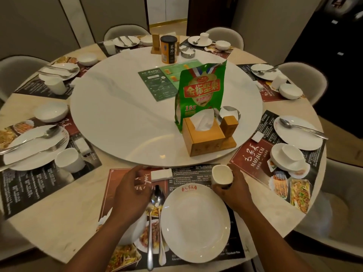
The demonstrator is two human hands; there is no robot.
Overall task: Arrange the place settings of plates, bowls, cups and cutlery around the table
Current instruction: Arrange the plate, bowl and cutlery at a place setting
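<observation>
Just past plate (195, 222) rim, right grip (233, 191) holds cup (222, 174).

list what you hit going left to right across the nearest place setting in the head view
left hand → spoon → plate → cup, gripped in the right hand

A dim room with a round table (59, 216).
You see pale chairs (306, 81) all round it, grey walls (35, 26) behind, and a bright doorway (167, 10) at the back.
</observation>
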